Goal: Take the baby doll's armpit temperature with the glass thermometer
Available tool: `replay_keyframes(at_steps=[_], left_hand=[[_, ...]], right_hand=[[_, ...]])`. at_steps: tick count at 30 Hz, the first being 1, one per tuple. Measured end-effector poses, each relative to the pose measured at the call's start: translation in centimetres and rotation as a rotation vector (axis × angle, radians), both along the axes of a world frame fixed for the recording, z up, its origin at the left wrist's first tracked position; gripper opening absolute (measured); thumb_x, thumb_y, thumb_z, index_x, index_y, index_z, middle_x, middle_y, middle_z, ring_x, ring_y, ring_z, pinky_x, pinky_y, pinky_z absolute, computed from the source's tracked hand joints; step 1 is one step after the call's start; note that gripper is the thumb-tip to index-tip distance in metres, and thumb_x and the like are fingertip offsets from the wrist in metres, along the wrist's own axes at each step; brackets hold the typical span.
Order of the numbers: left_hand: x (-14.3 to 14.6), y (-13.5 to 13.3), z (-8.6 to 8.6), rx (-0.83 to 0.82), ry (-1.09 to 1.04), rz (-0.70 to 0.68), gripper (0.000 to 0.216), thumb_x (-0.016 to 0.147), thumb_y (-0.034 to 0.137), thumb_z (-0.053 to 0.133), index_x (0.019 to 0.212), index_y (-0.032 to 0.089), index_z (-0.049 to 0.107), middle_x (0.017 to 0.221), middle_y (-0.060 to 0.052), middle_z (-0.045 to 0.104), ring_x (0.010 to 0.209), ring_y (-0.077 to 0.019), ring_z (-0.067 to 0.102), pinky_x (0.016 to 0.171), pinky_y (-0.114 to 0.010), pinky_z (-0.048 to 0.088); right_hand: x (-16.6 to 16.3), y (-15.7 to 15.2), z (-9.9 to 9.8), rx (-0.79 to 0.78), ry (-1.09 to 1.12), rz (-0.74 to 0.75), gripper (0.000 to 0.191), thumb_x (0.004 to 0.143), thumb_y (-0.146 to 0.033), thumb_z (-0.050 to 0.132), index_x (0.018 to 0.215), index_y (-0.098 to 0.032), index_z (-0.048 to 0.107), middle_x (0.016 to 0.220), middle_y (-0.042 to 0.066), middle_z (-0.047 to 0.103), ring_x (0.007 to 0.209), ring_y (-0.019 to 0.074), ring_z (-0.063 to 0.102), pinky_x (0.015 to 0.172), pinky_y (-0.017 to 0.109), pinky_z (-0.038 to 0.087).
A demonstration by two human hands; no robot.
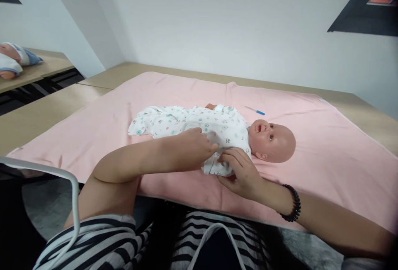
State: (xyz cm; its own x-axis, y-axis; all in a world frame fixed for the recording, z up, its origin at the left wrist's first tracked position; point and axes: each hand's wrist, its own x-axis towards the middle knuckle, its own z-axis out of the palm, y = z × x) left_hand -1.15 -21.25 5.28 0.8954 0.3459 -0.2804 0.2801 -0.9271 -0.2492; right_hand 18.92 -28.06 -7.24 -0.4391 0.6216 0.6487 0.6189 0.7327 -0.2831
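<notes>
A baby doll lies on its back with its head toward the right. It wears a white printed baby garment that covers its body and legs. My left hand reaches over the doll's middle, its fingers curled in against the front of the garment and partly hidden. At the doll's near arm, my right hand is closed around the sleeve, thumb below and fingers above. The doll's far hand pokes out of its cuff.
A pink blanket is spread beneath the doll on a wooden table. Beyond the doll's shoulder lies a thin blue-ended stick, perhaps a thermometer. Another doll rests on a table at the far left. A white cable hangs near my left arm.
</notes>
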Motion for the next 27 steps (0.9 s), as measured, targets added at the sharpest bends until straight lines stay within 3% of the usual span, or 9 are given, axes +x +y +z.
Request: replay_keyframes(at_steps=[4, 7, 11, 16, 20, 23, 27], left_hand=[[-0.1, -0.6, -0.8, 0.070, -0.191, -0.132, 0.017, 0.091, 0.026, 0.063, 0.104, 0.015, 0.063, 0.094, -0.008, 0.072, 0.081, -0.0213, 0.064, 0.072, -0.034, 0.038], [0.2, -1.3, -1.3, 0.089, -0.175, -0.193, 0.010, 0.094, 0.022, 0.057, 0.095, 0.016, 0.065, 0.097, -0.007, 0.071, 0.087, -0.0215, 0.063, 0.077, -0.034, 0.039], [0.5, -1.8, -1.3, 0.091, -0.051, -0.125, 0.013, 0.092, 0.012, 0.054, 0.092, 0.015, 0.067, 0.097, -0.007, 0.073, 0.087, -0.0202, 0.063, 0.078, -0.034, 0.040], [0.3, -1.2, -1.9, 0.052, -0.101, -0.124, 0.010, 0.088, 0.011, 0.058, 0.088, 0.016, 0.067, 0.089, -0.005, 0.072, 0.080, -0.0203, 0.063, 0.075, -0.035, 0.039], [0.3, -0.3, -1.9, 0.095, -0.148, -0.162, 0.009, 0.083, 0.013, 0.064, 0.090, 0.017, 0.067, 0.097, -0.007, 0.071, 0.088, -0.0232, 0.063, 0.078, -0.035, 0.039], [0.1, 0.5, -0.5, 0.152, -0.191, -0.136, 0.010, 0.084, 0.013, 0.064, 0.093, 0.018, 0.065, 0.097, -0.008, 0.070, 0.088, -0.0231, 0.062, 0.078, -0.034, 0.038], [-0.3, 2.5, 2.2, 0.223, -0.189, -0.049, 0.014, 0.096, 0.016, 0.050, 0.092, 0.017, 0.063, 0.095, -0.009, 0.069, 0.086, -0.0212, 0.061, 0.074, -0.033, 0.036]], right_hand=[[0.0, 0.1, -0.3, 0.020, -0.029, 0.030, 0.038, 0.083, -0.017, 0.068, 0.117, -0.018, 0.053, 0.112, 0.011, 0.063, 0.107, 0.0257, 0.056, 0.090, 0.043, 0.049], [0.0, 0.3, -0.7, 0.050, -0.051, 0.042, 0.037, 0.084, -0.018, 0.067, 0.118, -0.016, 0.054, 0.111, 0.012, 0.064, 0.106, 0.0255, 0.056, 0.090, 0.043, 0.049], [0.1, 0.4, -0.8, 0.086, -0.094, 0.075, 0.036, 0.087, -0.020, 0.066, 0.120, -0.014, 0.053, 0.113, 0.013, 0.066, 0.108, 0.0254, 0.057, 0.093, 0.044, 0.048], [0.0, 0.4, -0.5, 0.058, -0.157, 0.082, 0.039, 0.091, -0.027, 0.060, 0.127, -0.013, 0.051, 0.120, 0.015, 0.066, 0.115, 0.0259, 0.058, 0.098, 0.049, 0.046], [-0.1, 0.3, -0.2, 0.026, -0.188, 0.081, 0.043, 0.092, -0.031, 0.062, 0.130, -0.014, 0.050, 0.122, 0.014, 0.066, 0.119, 0.0266, 0.057, 0.099, 0.050, 0.045], [0.0, 0.1, 1.2, -0.022, -0.198, 0.116, 0.045, 0.092, -0.035, 0.063, 0.130, -0.015, 0.050, 0.124, 0.013, 0.065, 0.120, 0.0263, 0.056, 0.100, 0.048, 0.046], [0.6, 0.3, 5.9, -0.074, -0.280, 0.034, 0.044, 0.095, -0.040, 0.060, 0.130, -0.016, 0.052, 0.129, 0.012, 0.063, 0.122, 0.0264, 0.055, 0.102, 0.044, 0.046]])
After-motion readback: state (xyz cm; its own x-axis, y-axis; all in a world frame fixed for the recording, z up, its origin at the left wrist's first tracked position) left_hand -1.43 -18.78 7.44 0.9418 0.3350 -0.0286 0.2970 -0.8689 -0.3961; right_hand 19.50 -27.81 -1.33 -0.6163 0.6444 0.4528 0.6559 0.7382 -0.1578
